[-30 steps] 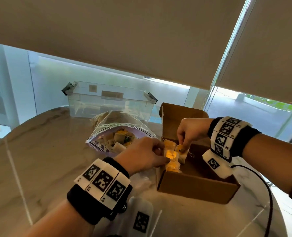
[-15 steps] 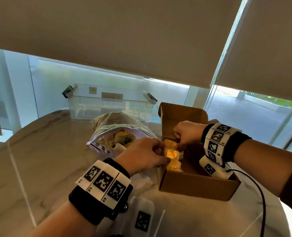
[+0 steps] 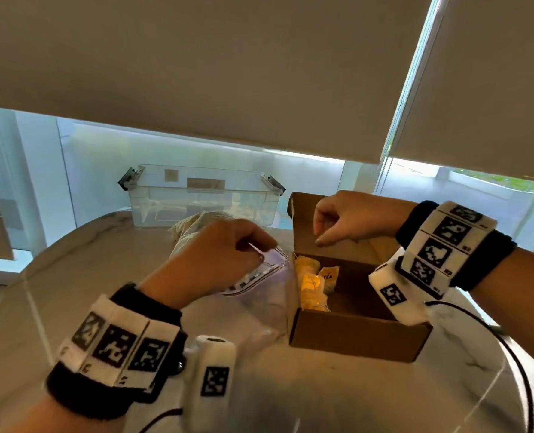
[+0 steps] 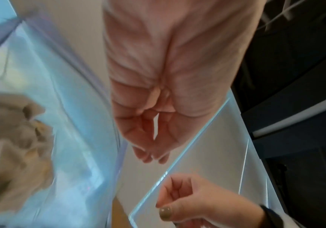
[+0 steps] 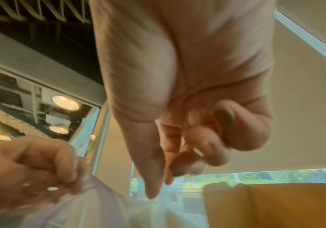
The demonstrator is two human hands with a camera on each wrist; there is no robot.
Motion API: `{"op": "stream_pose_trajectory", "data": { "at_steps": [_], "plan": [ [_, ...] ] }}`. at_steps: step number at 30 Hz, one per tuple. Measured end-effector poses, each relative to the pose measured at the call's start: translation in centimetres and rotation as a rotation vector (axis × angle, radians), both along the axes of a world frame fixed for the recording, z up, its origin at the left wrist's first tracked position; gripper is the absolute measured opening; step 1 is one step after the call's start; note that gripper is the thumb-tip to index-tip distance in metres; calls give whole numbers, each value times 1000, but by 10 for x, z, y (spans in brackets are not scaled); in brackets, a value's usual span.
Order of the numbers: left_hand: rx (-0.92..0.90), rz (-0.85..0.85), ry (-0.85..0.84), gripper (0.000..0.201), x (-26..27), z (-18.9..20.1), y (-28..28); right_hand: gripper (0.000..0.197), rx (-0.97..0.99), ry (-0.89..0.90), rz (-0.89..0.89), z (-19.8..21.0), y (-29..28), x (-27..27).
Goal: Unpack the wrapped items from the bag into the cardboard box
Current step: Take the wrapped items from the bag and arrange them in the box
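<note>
Yellow wrapped items (image 3: 311, 285) fill box (image 3: 353, 335); left hand (image 3: 218, 257) seemingly pinches clear bag (image 3: 259, 273).

An office or commercial interior: a round marble table (image 3: 72, 292) by floor-length windows (image 3: 446, 195) with roller blinds (image 3: 197, 73), under an exposed dark ceiling (image 5: 41, 38) with round lamps (image 5: 65, 102).

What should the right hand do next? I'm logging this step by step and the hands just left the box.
Probably reach the right hand into the bag: the left hand pinches the bag's rim, the right hangs empty above the cardboard box, where several wrapped items already lie, and more show inside the bag.
</note>
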State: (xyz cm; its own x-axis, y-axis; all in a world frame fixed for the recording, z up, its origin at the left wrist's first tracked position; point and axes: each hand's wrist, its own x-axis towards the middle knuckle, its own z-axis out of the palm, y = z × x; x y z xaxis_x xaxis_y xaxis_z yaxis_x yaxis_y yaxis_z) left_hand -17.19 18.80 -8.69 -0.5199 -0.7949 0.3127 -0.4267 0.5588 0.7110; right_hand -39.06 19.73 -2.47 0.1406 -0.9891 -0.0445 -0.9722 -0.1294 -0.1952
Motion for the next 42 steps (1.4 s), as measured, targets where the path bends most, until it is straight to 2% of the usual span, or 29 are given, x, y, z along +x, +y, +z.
{"op": "stream_pose_trajectory", "data": {
  "at_steps": [3,6,7,10,12,14,16,18,20,24,27,32,36,39,42],
  "plan": [
    [-111,103,-64,17,30,12,-2,11,-51,-147,71,2,11,34],
    [-162,227,-345,18,54,12,-11,11,-20,-279,135,-5,15,66],
    [-158,247,-383,22,59,10,-15,13,15,-317,152,-9,15,77],
    [-192,223,-307,34,61,0,-28,23,99,-347,197,-25,6,104],
    [-201,217,-190,46,55,-9,-34,31,89,-268,197,-39,-5,118],
    [-189,203,-125,58,52,-19,-40,35,78,-186,155,-52,-23,126],
    [-188,181,-88,61,52,-26,-44,36,100,-185,86,-59,-38,130],
    [-189,154,-101,64,56,-31,-47,40,123,-140,31,-63,-51,130],
    [-168,123,-134,78,59,-35,-49,45,147,-55,10,-68,-64,129],
    [-140,80,-167,96,62,-42,-52,59,249,167,73,-77,-78,137],
    [-128,51,-144,96,62,-46,-53,64,330,182,95,-75,-80,140],
    [-114,64,-145,93,64,-49,-57,56,380,195,7,-81,-87,140],
    [-139,47,-146,93,62,-50,-59,58,341,233,8,-82,-83,141],
    [-133,48,-136,95,61,-51,-59,44,324,190,7,-80,-84,139],
    [-117,38,-99,95,60,-49,-57,42,208,102,18,-74,-82,134]
  ]
}}
